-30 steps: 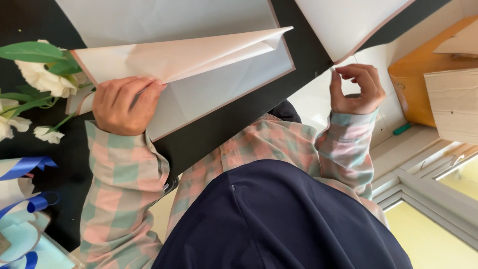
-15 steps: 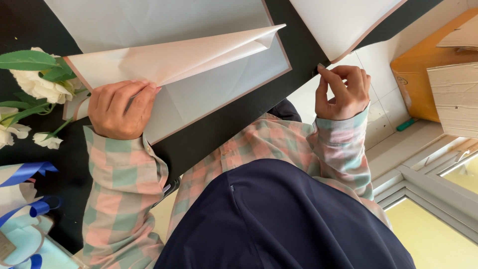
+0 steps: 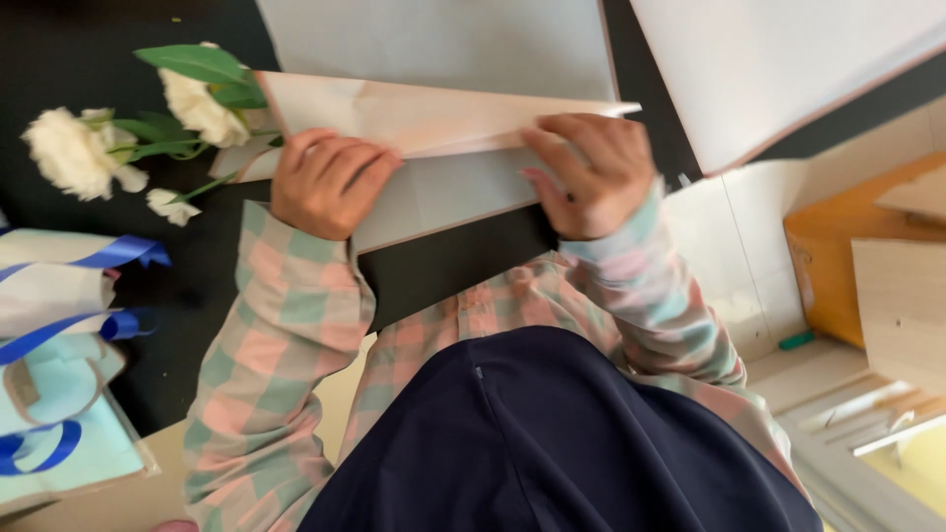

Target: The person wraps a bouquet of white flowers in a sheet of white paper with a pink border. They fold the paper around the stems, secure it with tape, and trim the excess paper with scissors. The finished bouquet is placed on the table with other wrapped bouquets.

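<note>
A large sheet of pale pink wrapping paper (image 3: 443, 118) lies folded over on a black table (image 3: 99, 59). My left hand (image 3: 330, 182) rests on the left part of the fold with curled fingers, close to the stems of white flowers (image 3: 192, 103) that stick out from under the paper. My right hand (image 3: 591, 172) grips the right corner of the folded flap, its fingers over the edge. Both sleeves are pink and green checked.
Another white bloom (image 3: 69, 153) lies further left. Blue ribbon (image 3: 118, 254) and a light blue bag (image 3: 59, 414) sit at the left edge. A second pale sheet (image 3: 778, 69) lies top right. On the floor to the right are an orange box (image 3: 838, 256) and a wooden board (image 3: 902, 305).
My right hand has moved from off the table's right edge onto the folded paper and taken hold of its right corner. The left hand has stayed on the fold.
</note>
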